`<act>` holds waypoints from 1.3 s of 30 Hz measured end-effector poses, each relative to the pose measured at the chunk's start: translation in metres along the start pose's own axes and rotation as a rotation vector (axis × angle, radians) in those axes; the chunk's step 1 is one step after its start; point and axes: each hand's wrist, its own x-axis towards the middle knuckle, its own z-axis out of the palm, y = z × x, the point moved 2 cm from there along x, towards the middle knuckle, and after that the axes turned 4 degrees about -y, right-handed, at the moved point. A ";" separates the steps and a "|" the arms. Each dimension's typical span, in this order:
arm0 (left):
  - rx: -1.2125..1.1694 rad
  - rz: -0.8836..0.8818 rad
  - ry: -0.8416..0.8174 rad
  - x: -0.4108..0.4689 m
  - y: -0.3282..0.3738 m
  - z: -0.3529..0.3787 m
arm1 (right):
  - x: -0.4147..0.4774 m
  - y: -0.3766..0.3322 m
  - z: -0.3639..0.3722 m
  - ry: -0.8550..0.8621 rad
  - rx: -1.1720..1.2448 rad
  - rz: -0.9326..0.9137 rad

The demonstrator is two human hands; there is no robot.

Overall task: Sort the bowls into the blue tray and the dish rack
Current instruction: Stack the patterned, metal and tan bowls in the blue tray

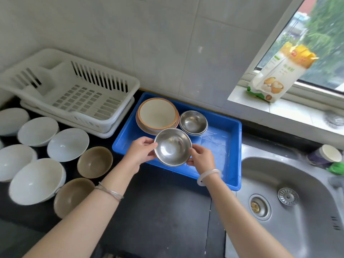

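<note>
I hold a steel bowl (172, 146) over the front left part of the blue tray (226, 146). My left hand (140, 151) grips its left rim and my right hand (202, 158) grips its right rim. Inside the tray, at the back, sit stacked cream bowls with an orange rim (157, 114) and a small stack of steel bowls (193, 122). The white dish rack (74, 90) stands to the tray's left with nothing in it. Several white bowls (68, 144) and two brown bowls (95, 162) lie on the dark counter at the left.
A steel sink (290, 202) lies to the right of the tray. A paper cup (324, 155) and a green object stand behind the sink. A food packet (275, 75) leans on the window sill. Bare dark counter (163, 211) stretches in front of the tray.
</note>
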 end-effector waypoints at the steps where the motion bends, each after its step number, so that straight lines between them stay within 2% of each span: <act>1: -0.008 0.006 0.002 0.006 0.005 0.009 | 0.008 -0.003 -0.007 0.024 0.000 -0.005; 8: -0.089 0.023 0.000 0.055 0.032 0.071 | 0.060 -0.018 -0.054 0.162 -0.032 -0.009; 15: 0.003 0.026 0.122 0.110 0.033 0.109 | 0.109 -0.025 -0.073 0.230 -0.153 -0.006; 21: 0.273 0.092 0.218 0.132 0.033 0.124 | 0.144 -0.026 -0.073 0.190 -0.257 0.017; 28: 0.445 0.153 0.254 0.138 0.025 0.132 | 0.162 -0.014 -0.064 0.142 -0.373 -0.001; 34: 0.486 0.140 0.218 0.138 0.020 0.136 | 0.164 -0.008 -0.058 0.161 -0.386 -0.049; 39: 0.402 0.208 0.215 0.133 0.014 0.135 | 0.161 0.000 -0.057 0.148 -0.374 -0.065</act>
